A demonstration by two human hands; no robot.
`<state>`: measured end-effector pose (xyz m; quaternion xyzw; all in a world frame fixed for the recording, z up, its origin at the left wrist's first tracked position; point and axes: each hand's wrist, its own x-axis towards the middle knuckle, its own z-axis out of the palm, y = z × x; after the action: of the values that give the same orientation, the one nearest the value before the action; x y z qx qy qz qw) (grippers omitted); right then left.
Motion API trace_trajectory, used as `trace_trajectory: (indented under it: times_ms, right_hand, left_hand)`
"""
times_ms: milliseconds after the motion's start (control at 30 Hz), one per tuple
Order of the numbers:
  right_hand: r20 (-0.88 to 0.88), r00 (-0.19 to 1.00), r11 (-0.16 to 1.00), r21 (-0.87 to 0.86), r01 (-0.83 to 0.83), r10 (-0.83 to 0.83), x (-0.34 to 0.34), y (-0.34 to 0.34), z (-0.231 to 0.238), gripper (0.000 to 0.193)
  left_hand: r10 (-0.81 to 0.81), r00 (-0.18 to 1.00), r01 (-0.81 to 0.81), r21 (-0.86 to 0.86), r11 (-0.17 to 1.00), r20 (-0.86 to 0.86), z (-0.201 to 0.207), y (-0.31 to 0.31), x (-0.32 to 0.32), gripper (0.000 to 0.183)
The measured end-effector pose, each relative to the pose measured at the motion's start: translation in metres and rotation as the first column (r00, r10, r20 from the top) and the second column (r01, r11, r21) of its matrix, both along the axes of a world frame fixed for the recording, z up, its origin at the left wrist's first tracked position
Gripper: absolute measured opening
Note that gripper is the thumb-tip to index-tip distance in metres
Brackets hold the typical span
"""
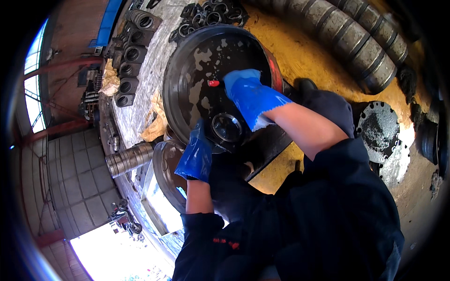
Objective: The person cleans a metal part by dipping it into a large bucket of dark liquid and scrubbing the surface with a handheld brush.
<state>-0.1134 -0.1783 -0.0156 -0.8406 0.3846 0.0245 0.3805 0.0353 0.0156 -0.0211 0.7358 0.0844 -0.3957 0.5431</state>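
Note:
A large round drum [169, 100] stands in front of me, with dark liquid and patches of pale foam in it. My left hand [196, 154], in a blue glove, grips the edge of a dark metal housing [241, 136] with a round, shiny bore, held at the drum's near side. My right hand [246, 96], also gloved in blue, is over the liquid with its fingers closed. A small red-ended tool [213, 83] sticks out to the left of it; the rest of the tool is hidden by the glove and the dark background.
Several similar bored housings [126, 86] line the bench at left, with more rings [213, 18] beyond the drum. Brown paper [154, 119] lies beside it. A second round pan [164, 166] and a metal tray [157, 206] sit near left. Ribbed metal cylinders [347, 42] lie far right; toothed discs [378, 129] lie right.

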Motion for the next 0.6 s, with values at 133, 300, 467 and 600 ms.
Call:
trace_trajectory:
  times_ms: [133,300,467,600]
  right_hand:
    - [-0.133,0.991,0.999,0.018,-0.028,0.030,-0.015,-0.014,-0.004,0.029]
    - [-0.191,0.982,1.000,0.023,0.004,0.000,-0.012,-0.019,-0.012,0.028]
    - [-0.116,0.992,0.999,0.024,-0.044,0.047,0.000,-0.012,0.002,0.026]
    - [-0.124,0.992,0.997,0.081,0.005,0.005,-0.007,-0.015,-0.006,0.026]
  left_hand:
    - [-0.434,0.855,0.431,0.074,0.899,0.286,0.022,-0.034,0.022,0.043]
    - [-0.174,0.916,0.239,-0.144,0.960,0.360,0.105,-0.139,0.109,0.054]
    - [-0.181,0.979,0.204,-0.333,0.920,0.098,0.180,-0.191,0.133,0.067]
    - [-0.124,0.985,0.155,-0.310,0.938,0.116,0.120,-0.178,0.088,0.050]
